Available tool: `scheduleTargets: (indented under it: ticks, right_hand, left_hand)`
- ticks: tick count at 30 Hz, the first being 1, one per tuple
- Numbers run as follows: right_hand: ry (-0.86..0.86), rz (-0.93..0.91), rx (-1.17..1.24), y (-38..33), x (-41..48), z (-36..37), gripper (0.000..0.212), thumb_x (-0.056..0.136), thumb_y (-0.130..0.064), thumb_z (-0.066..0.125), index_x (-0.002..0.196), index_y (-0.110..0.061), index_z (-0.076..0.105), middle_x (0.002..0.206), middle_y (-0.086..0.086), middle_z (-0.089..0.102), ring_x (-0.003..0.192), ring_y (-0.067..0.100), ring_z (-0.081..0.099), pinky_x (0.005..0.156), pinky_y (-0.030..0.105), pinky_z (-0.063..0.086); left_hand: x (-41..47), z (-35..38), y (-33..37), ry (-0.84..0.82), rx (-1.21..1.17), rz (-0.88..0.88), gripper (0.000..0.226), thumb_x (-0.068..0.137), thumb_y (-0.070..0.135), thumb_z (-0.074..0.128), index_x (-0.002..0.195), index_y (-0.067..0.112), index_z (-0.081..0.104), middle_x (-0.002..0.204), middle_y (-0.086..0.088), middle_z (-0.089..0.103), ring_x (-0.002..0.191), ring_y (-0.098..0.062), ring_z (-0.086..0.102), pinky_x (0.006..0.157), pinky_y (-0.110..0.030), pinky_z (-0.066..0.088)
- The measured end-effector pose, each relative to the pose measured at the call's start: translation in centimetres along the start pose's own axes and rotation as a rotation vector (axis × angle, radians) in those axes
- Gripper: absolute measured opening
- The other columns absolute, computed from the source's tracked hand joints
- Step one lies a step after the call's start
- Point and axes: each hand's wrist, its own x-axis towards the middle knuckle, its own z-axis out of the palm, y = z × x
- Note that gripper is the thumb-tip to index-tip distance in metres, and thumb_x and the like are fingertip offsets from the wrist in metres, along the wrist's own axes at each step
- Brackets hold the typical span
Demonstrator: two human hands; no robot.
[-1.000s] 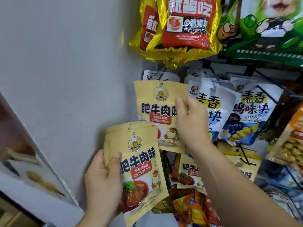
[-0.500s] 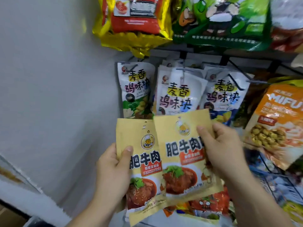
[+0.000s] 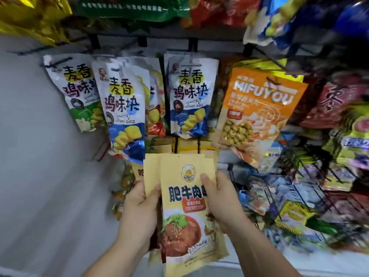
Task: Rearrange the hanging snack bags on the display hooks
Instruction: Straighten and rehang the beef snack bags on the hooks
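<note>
Your right grip (image 3: pixel 221 202) had slid its front tan bag (image 3: pixel 185 226) leftward over the rear tan bag (image 3: pixel 151 170), so the two that lay side by side half a second earlier overlapped in the lower middle of the frame. Your left grip (image 3: pixel 139 208) held the rear tan bag, thumb on its face. Your right grip pinched the front tan bag's right edge, thumb across the print. Above them, white-and-blue bags (image 3: pixel 123 108) hung on dark hooks (image 3: pixel 58 61), with an orange bag (image 3: pixel 259 108) at centre right. Grey wall (image 3: pixel 40 156) filled the left.
</note>
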Motion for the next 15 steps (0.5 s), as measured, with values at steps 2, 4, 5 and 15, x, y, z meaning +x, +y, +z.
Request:
scheduleTargets:
  ticks: [2, 4, 5, 15]
  right_hand:
    - [-0.001, 0.02, 0.047, 1.7, -0.1, -1.1, 0.015, 0.105, -0.038, 0.056, 0.112, -0.026, 0.062, 0.105, -0.007, 0.074, 0.093, 0.011, 0.072, 0.082, 0.045, 0.062]
    - [0.012, 0.029, 0.032, 3.1, -0.2, -1.9, 0.011, 0.105, -0.035, 0.058, 0.105, -0.025, 0.061, 0.097, -0.008, 0.072, 0.084, 0.006, 0.069, 0.07, 0.032, 0.058]
    - [0.014, 0.036, 0.012, 3.7, -0.2, -2.2, 0.013, 0.105, -0.035, 0.059, 0.099, -0.023, 0.058, 0.092, -0.005, 0.07, 0.079, 0.012, 0.067, 0.066, 0.034, 0.054]
    - [0.021, 0.04, -0.072, 6.1, 0.4, -1.9, 0.035, 0.097, -0.029, 0.071, 0.079, -0.015, 0.045, 0.065, -0.007, 0.047, 0.046, 0.0, 0.047, 0.045, 0.014, 0.037]
  left_hand:
    - [-0.6, 1.5, -1.4, -0.003, -0.007, -0.031, 0.02, 0.106, 0.015, 0.056, 0.11, 0.014, 0.076, 0.108, -0.022, 0.078, 0.103, -0.048, 0.073, 0.094, -0.076, 0.05]
    - [-1.1, 2.7, -2.8, 0.007, -0.002, -0.053, 0.022, 0.107, 0.018, 0.055, 0.109, 0.015, 0.077, 0.108, -0.022, 0.077, 0.103, -0.048, 0.073, 0.096, -0.075, 0.049]
    - [-1.3, 3.2, -3.3, 0.028, -0.006, -0.064, 0.024, 0.108, 0.02, 0.053, 0.108, 0.016, 0.077, 0.107, -0.021, 0.078, 0.103, -0.047, 0.073, 0.097, -0.074, 0.05]
    - [-1.8, 4.2, -5.1, 0.118, 0.159, -0.023, 0.019, 0.097, 0.01, 0.069, 0.111, 0.023, 0.07, 0.1, 0.006, 0.081, 0.094, -0.017, 0.078, 0.079, -0.035, 0.059]
